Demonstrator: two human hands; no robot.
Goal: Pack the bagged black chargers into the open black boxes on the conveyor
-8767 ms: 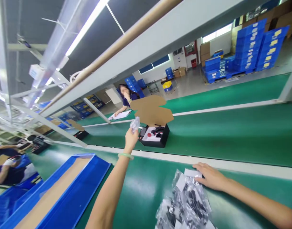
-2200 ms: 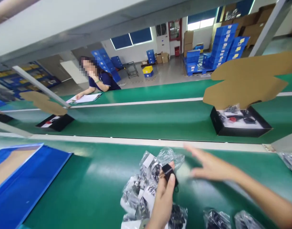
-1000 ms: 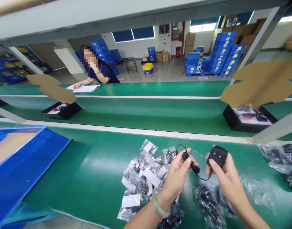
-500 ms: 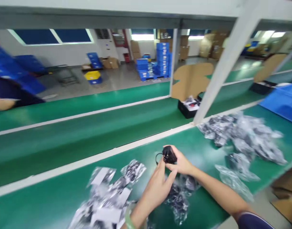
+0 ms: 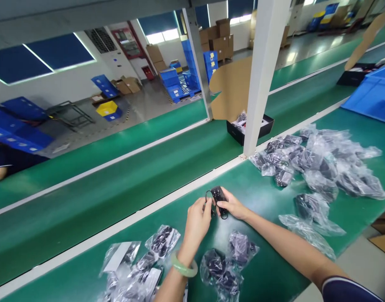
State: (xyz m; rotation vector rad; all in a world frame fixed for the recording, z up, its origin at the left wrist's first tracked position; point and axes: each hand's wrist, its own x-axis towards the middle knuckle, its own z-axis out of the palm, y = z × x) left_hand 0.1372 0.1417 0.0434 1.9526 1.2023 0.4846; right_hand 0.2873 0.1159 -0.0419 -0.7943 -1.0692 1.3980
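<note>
My right hand (image 5: 235,206) grips a small black power adapter (image 5: 218,195) above the green bench top (image 5: 261,188). My left hand (image 5: 197,220), with a pale green bangle on its wrist, is closed on the adapter's thin black cord (image 5: 208,201) right beside it. Both hands meet over the bench just behind the white dividing strip. Clear bags of black parts (image 5: 224,262) lie directly below my hands, and more bags with white labels (image 5: 132,264) lie to the lower left.
A large heap of bagged parts (image 5: 321,157) covers the bench to the right. A white post (image 5: 258,79) rises from the strip. Behind it an open black box (image 5: 251,126) with a cardboard lid sits on the conveyor belt (image 5: 117,176). A blue bin (image 5: 371,94) stands far right.
My view has swung right, so the co-worker has almost left view and the big heap of bags shows. The adapter passed from my left hand to my right; my hands have drawn together on it.
</note>
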